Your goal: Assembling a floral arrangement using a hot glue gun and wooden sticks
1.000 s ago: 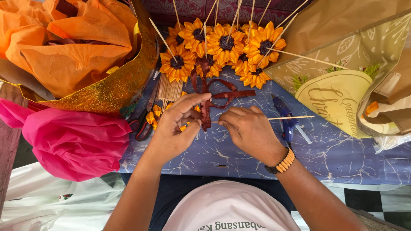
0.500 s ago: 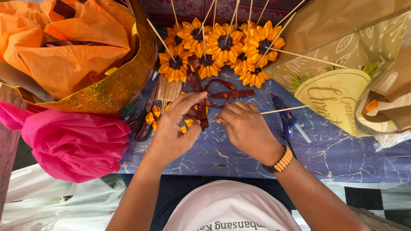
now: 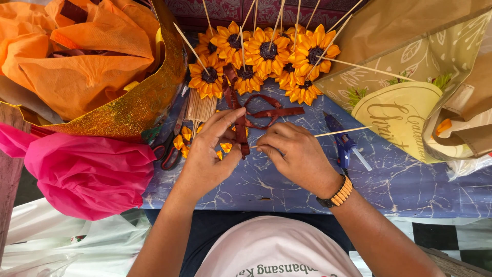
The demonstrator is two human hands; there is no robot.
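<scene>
In the head view, the left hand [image 3: 207, 154] pinched a dark red ribbon [image 3: 241, 128] and the right hand [image 3: 294, 154] closed tight on a thin stick [image 3: 341, 132], both over the blue bench [image 3: 410, 179]. The stick lay sideways, its free end pointing right. The ribbon might slip loose if the pinch went soft.

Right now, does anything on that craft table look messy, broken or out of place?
Nothing looks damaged. Loose orange petals lie scattered beside the scissors, and the dark red ribbon trails in loops. The left hand and right hand pinch a thin wooden stick together.
</scene>
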